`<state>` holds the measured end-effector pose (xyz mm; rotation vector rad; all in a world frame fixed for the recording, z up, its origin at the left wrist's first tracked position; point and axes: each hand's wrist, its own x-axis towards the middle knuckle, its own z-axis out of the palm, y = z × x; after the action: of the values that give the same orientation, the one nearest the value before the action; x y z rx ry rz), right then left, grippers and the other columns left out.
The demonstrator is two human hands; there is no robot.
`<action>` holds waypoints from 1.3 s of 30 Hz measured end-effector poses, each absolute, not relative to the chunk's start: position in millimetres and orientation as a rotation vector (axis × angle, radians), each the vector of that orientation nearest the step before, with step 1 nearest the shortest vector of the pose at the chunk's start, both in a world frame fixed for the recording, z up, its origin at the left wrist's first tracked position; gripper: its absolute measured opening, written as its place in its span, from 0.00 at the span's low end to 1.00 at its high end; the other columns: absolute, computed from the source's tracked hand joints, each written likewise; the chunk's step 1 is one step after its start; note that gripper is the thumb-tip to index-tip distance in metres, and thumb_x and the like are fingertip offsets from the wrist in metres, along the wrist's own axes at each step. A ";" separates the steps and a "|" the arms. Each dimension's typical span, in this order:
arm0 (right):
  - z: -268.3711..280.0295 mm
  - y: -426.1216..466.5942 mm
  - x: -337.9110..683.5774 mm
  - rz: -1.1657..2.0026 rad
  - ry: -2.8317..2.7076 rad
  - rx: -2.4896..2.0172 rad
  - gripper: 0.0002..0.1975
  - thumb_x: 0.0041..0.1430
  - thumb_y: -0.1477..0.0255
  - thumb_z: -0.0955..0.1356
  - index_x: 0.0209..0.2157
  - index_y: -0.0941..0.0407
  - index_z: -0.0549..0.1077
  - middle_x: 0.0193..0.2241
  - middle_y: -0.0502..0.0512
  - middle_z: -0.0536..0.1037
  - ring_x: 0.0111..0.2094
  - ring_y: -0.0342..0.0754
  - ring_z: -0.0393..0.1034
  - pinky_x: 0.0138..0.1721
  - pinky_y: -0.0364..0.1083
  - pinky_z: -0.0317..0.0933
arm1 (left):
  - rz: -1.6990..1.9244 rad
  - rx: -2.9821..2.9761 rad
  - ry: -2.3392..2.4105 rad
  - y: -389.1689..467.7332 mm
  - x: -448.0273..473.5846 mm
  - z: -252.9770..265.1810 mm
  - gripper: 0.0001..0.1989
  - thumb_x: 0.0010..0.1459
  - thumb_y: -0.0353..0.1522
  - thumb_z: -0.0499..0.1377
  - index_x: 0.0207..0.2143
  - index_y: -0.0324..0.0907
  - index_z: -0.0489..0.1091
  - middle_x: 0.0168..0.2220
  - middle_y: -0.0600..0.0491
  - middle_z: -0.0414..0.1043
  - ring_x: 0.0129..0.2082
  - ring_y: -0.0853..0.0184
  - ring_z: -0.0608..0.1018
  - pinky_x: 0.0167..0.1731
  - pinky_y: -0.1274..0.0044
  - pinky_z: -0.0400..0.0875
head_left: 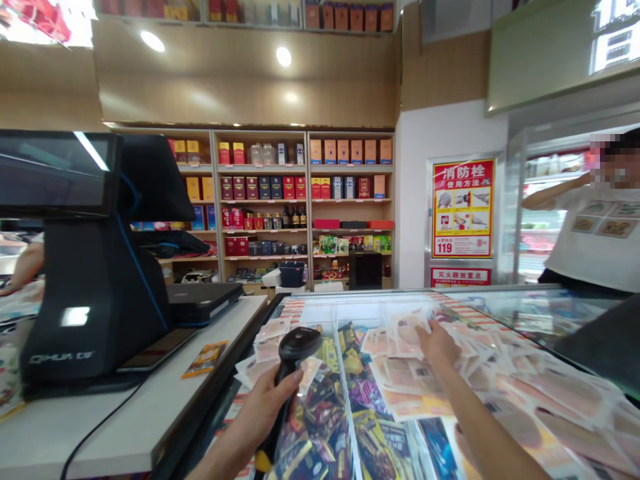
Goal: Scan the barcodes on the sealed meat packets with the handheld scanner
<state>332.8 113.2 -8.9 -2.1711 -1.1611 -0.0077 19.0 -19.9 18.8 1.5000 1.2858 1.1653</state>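
My left hand (265, 403) is closed around the grip of a black barcode scanner (300, 341), its head pointing away from me over the freezer. Fingers of my right hand (441, 347) pinch the edge of a flat see-through packet (407, 333) with pale pinkish contents. Beneath it lies a loose pile of similar packets (407, 380). Many more packets (545, 390) are spread to the right, overlapping each other. Under the glass, colourful wrapped goods (320, 420) fill the freezer's compartments.
On the left, a white counter (125, 427) carries a black point-of-sale terminal (100, 280), a phone-like slab (157, 350) and a small orange packet (205, 359). Shelves (263, 207) of boxed goods stand behind. Another person (595, 227) stands at the right; another person's arm (23, 267) shows far left.
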 end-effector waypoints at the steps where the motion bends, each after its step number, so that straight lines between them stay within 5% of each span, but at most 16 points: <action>1: -11.1 112.5 334.5 -0.023 -1.158 -2.185 0.18 0.48 0.64 0.57 0.39 0.55 0.65 0.32 0.58 0.72 0.36 0.54 0.64 0.34 0.51 0.52 | 1.174 1.497 1.287 -21.6 19.1 19.8 0.14 0.47 0.42 0.49 0.21 0.40 0.56 0.12 0.60 0.58 0.13 0.76 0.60 0.16 0.82 0.54; 13: 3.1 104.0 301.2 -0.457 -1.292 -1.966 0.17 0.48 0.68 0.58 0.40 0.55 0.64 0.41 0.59 0.66 0.43 0.56 0.55 0.38 0.55 0.46 | 1.261 1.316 1.406 -38.6 -22.6 17.7 0.15 0.46 0.43 0.50 0.20 0.39 0.57 0.13 0.60 0.58 0.13 0.77 0.60 0.15 0.84 0.54; 25: -43.1 102.5 108.1 0.117 -2.069 -1.727 0.24 0.39 0.55 0.62 0.35 0.56 0.68 0.34 0.60 0.72 0.40 0.57 0.61 0.38 0.55 0.50 | 1.353 1.161 1.399 -53.0 -61.4 7.0 0.16 0.41 0.43 0.54 0.18 0.39 0.58 0.12 0.61 0.56 0.12 0.78 0.58 0.11 0.85 0.53; 30: -54.0 106.4 88.0 0.128 -2.128 -1.705 0.35 0.26 0.51 0.66 0.39 0.56 0.64 0.37 0.60 0.70 0.43 0.58 0.58 0.42 0.58 0.48 | 1.363 1.084 1.361 -57.1 -64.3 9.1 0.16 0.39 0.44 0.55 0.20 0.39 0.59 0.12 0.61 0.56 0.12 0.77 0.59 0.11 0.85 0.54; 39: -45.0 108.7 100.6 0.184 -2.214 -1.745 0.39 0.19 0.56 0.69 0.40 0.57 0.65 0.42 0.62 0.66 0.44 0.59 0.56 0.41 0.58 0.50 | 1.359 1.092 1.371 -60.5 -60.4 11.4 0.15 0.42 0.43 0.54 0.20 0.39 0.59 0.12 0.61 0.58 0.13 0.77 0.61 0.13 0.84 0.56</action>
<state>100.6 108.7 -45.0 -1.7451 -2.2139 0.1838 -60.4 -60.5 11.4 1.0922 1.3706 1.3586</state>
